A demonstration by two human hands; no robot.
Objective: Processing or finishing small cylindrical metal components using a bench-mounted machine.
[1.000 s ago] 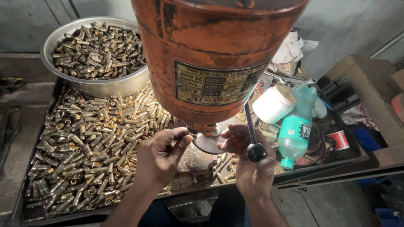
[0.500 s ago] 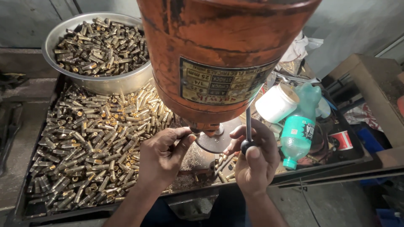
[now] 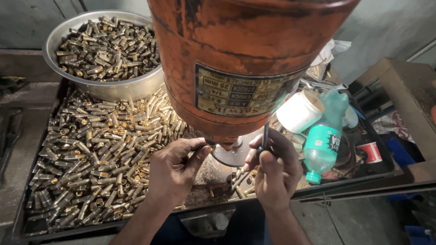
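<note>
A big orange drill-press head [image 3: 236, 63] hangs over the bench and hides its chuck. Under it sits a round metal drill table [image 3: 234, 156]. My left hand [image 3: 175, 170] reaches under the head with its fingertips pinched at the spot below the chuck; whether a small brass piece is in them I cannot tell. My right hand [image 3: 272, 170] is closed around the dark feed lever [image 3: 265, 136], thumb pointing up. Several brass tube pieces [image 3: 91, 149] lie heaped in the black tray [image 3: 27, 204] to the left.
A steel bowl [image 3: 109, 88] full of brass pieces stands at the back left. Right of the drill table lie a white plastic jar [image 3: 299, 111], a green plastic bottle [image 3: 322, 145] and a small red-and-white cup [image 3: 370, 152]. A cardboard box [image 3: 399, 100] is far right.
My right hand moved up and in along the lever and now hides its black knob. The left hand stays pinched under the head. The view has shifted closer.
</note>
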